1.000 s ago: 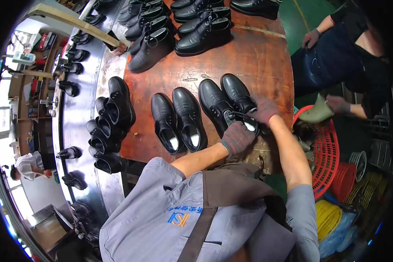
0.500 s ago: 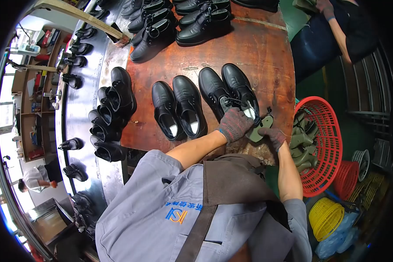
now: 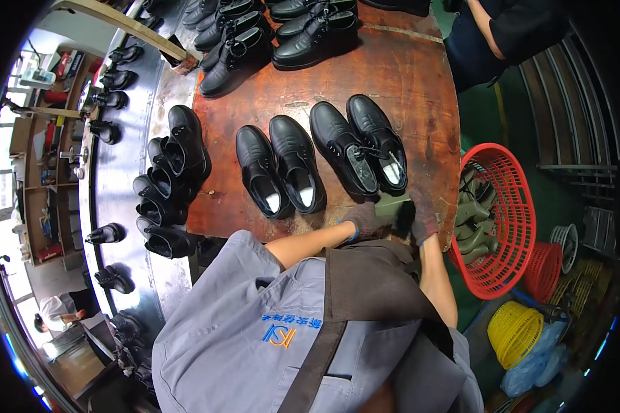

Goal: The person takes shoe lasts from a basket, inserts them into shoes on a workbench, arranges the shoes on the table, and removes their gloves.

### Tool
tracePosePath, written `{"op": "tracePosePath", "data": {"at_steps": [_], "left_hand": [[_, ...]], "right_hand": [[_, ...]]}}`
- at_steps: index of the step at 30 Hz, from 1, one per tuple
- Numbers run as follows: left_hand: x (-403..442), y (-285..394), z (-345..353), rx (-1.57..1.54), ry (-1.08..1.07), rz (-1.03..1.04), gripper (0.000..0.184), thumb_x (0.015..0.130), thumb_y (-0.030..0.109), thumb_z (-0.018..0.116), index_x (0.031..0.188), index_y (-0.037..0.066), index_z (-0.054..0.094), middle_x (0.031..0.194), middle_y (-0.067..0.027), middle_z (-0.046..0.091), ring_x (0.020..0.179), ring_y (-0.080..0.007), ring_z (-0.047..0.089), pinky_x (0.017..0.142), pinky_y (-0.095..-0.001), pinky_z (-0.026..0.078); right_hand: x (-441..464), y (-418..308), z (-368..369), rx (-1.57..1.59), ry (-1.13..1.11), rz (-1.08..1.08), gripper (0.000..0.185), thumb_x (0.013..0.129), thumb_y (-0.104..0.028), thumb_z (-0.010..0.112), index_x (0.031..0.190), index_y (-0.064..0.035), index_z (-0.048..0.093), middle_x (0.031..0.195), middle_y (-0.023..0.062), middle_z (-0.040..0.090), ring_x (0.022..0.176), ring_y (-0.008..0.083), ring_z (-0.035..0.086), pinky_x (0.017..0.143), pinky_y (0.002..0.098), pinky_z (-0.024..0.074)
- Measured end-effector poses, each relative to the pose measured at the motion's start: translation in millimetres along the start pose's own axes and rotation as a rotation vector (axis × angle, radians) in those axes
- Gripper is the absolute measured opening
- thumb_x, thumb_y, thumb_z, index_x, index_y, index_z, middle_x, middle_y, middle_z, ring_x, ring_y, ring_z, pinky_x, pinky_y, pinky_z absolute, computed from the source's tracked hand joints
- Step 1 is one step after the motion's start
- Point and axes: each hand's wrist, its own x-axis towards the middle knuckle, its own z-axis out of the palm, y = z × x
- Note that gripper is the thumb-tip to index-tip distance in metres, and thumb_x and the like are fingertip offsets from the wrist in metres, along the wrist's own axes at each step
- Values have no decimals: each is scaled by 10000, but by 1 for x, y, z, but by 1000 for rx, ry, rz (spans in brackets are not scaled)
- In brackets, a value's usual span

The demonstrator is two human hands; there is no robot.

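Note:
Close to the table's front edge, my left hand (image 3: 369,221) and my right hand (image 3: 422,219) meet in knit gloves around a green shoe last (image 3: 391,204). My fingers are blurred but look closed on its two sides. A dark, smeared thing (image 3: 405,219) hangs between them; I cannot make out its kind. Just beyond stand a black laced shoe (image 3: 332,131) with a greyish piece in its opening and another black shoe (image 3: 372,124) showing a white insole. Left of these is a pair of black shoes (image 3: 293,144), also with white insoles.
A red basket (image 3: 523,227) of green lasts stands right of the wooden table (image 3: 406,82). Black shoes (image 3: 313,38) crowd the far end, and several more (image 3: 186,144) line the left edge. Along the left runs a metal conveyor (image 3: 134,172) with shoes. Another person (image 3: 475,48) stands at far right.
My left hand has left the right-hand pair's heel and drawn back toward my body. The green last has come between both hands. The other person has shifted toward the top of the view.

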Motion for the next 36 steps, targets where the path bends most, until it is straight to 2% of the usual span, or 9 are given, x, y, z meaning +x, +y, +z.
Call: {"op": "tracePosePath", "data": {"at_steps": [4,9,13,16,23,26,29,32,36], "left_hand": [[-6,10,12,-138,141,306,768,853,534,701,1430,62,516,1133,-227,721,1007,-351,716,923,-421,534],[-30,62,-58,-104,281,439,586,919,420,644,1420,138,529,1218,-236,686,1093,-392,672,953,-444,523],[0,48,-94,791,842,473,411,869,375,698,1236,195,647,1159,-112,684,1134,-295,605,881,-448,497],[4,32,-95,847,757,467,354,860,386,700,1164,204,690,1170,-91,686,1208,-280,569,920,-482,474],[-23,44,-111,259,475,524,342,917,427,634,1048,124,724,903,-201,714,890,-383,697,869,-499,520],[3,86,-104,288,972,727,380,973,445,557,1054,113,724,904,-208,713,871,-401,690,805,-509,537],[49,109,-91,301,689,543,392,999,437,513,1012,101,714,876,-198,712,847,-394,688,770,-512,531],[58,115,-88,603,854,593,389,1005,420,504,954,86,695,872,-197,716,835,-396,690,758,-513,533],[68,130,-98,686,724,374,480,1022,444,428,910,78,718,855,-192,722,877,-414,701,837,-522,530]], "right_hand": [[11,-99,-45,73,-171,444,464,920,-416,714,1134,-5,701,1061,119,694,997,191,619,920,339,490],[78,-210,-26,-297,54,98,398,888,-412,775,978,-34,687,854,44,631,798,129,576,742,320,494],[81,-200,22,-556,62,-258,453,845,-439,797,1060,-58,679,969,139,643,878,280,632,791,421,514],[62,-166,40,-770,57,-398,520,820,-481,797,1117,-76,663,1041,181,632,937,374,630,826,483,511],[97,-174,-6,-972,-115,-147,662,850,-644,655,1170,-64,663,1065,209,686,1002,391,673,859,513,534],[88,-180,19,-1130,-278,-110,593,863,-578,651,1120,-44,689,1068,202,692,987,386,684,835,512,545],[74,-191,27,-1131,-299,24,453,876,-499,656,983,-66,733,976,188,711,931,378,695,790,486,557],[41,-197,6,-959,-285,-184,374,944,-436,604,911,-96,754,871,162,712,826,349,693,715,471,541],[-68,-184,-34,-188,-425,-289,379,967,-301,656,699,-42,591,644,147,550,612,365,544,599,476,422]]}}
